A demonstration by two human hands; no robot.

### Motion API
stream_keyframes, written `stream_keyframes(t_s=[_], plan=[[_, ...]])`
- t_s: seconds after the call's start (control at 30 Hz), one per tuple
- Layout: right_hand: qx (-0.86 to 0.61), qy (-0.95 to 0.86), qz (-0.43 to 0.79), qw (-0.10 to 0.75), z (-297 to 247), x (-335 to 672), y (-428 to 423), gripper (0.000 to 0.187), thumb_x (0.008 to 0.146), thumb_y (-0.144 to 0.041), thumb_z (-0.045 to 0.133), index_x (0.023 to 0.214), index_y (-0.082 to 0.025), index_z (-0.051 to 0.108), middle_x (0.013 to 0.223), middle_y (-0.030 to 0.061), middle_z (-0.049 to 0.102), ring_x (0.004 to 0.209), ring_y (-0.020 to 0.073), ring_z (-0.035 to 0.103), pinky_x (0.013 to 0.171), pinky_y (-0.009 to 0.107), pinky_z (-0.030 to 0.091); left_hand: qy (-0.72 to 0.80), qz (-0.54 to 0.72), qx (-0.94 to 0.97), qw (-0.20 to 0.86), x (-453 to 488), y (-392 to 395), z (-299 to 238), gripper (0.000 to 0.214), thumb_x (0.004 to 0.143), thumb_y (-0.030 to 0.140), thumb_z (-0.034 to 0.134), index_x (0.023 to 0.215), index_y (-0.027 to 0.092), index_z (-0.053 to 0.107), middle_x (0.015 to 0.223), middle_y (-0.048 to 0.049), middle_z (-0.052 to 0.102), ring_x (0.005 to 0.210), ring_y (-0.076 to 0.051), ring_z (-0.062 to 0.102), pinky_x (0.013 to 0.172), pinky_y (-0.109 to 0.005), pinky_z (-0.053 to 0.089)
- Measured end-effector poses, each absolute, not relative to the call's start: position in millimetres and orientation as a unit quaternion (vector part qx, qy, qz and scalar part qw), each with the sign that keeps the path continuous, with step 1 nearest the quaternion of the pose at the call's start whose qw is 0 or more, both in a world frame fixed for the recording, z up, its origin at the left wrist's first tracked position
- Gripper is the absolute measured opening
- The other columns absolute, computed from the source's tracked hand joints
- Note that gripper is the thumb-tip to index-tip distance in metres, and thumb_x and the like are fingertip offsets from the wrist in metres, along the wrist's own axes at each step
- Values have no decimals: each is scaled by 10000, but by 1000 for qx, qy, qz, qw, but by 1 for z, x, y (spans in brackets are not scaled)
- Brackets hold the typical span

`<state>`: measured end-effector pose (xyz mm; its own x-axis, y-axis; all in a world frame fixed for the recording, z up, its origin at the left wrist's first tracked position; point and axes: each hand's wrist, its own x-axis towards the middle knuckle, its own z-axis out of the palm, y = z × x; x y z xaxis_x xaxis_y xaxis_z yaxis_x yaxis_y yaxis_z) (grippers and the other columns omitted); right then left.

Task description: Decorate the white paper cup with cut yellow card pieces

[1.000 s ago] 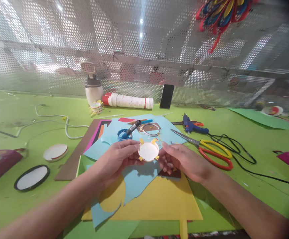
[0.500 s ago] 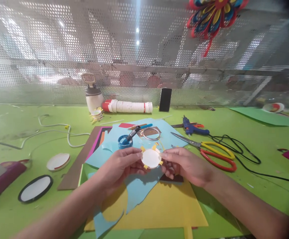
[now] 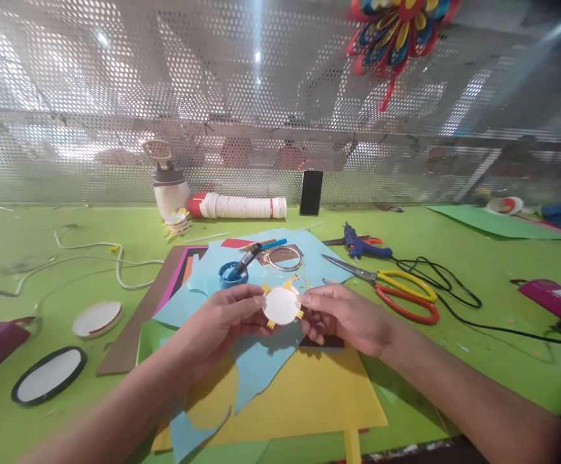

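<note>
A small white paper disc with yellow paper feet point(image 3: 281, 305) is held between both hands above the craft paper. My left hand point(image 3: 222, 322) pinches its left edge, and my right hand point(image 3: 345, 319) pinches its right edge with thumb and fingers. Under the hands lie a light blue sheet point(image 3: 261, 361) and a yellow sheet point(image 3: 309, 393). Just beyond the disc stand a blue pot with a black tool stuck in it point(image 3: 234, 272) and a clear tape ring point(image 3: 284, 257).
Scissors with yellow and red handles point(image 3: 396, 293) and a blue glue gun point(image 3: 360, 243) with a black cable lie to the right. A stack of paper cups point(image 3: 239, 207), a bottle point(image 3: 168, 182), a dark phone point(image 3: 311, 192) and a perforated metal wall are behind. Round lids point(image 3: 48, 374) lie at the left.
Both hands kept the disc between them and shifted a little; the disc turned slightly. The camera swung to the right, so everything on the table slid leftward in view.
</note>
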<state>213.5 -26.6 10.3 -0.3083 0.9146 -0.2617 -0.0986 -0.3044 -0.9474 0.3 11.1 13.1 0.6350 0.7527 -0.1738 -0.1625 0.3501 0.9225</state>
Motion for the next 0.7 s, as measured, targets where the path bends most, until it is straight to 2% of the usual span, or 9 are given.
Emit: stream_keyframes(t_s=[0.2, 0.53, 0.7], plan=[[-443, -460, 665, 387, 10, 214, -28, 302, 777, -405, 683, 750, -109, 628, 617, 23, 637, 498, 84, 544, 492, 221, 411, 317, 303, 481, 759, -1, 11, 18, 253, 787, 269, 677, 997, 130, 656, 906, -103, 700, 735, -153, 626, 738, -293, 510], [-472, -493, 624, 381, 15, 212, -27, 383, 732, -492, 688, 687, -118, 625, 598, 19, 625, 485, 80, 518, 490, 226, 404, 308, 268, 504, 761, -2, 10, 21, 269, 802, 327, 656, 952, 106, 689, 975, -145, 686, 779, -186, 641, 725, -299, 510], [-491, -495, 578, 424, 16, 223, -20, 417, 744, -524, 671, 756, -107, 660, 589, 11, 607, 494, 82, 515, 487, 225, 391, 317, 275, 506, 754, -2, 13, 17, 264, 789, 332, 671, 926, 108, 693, 938, -136, 691, 777, -187, 648, 731, -300, 519]])
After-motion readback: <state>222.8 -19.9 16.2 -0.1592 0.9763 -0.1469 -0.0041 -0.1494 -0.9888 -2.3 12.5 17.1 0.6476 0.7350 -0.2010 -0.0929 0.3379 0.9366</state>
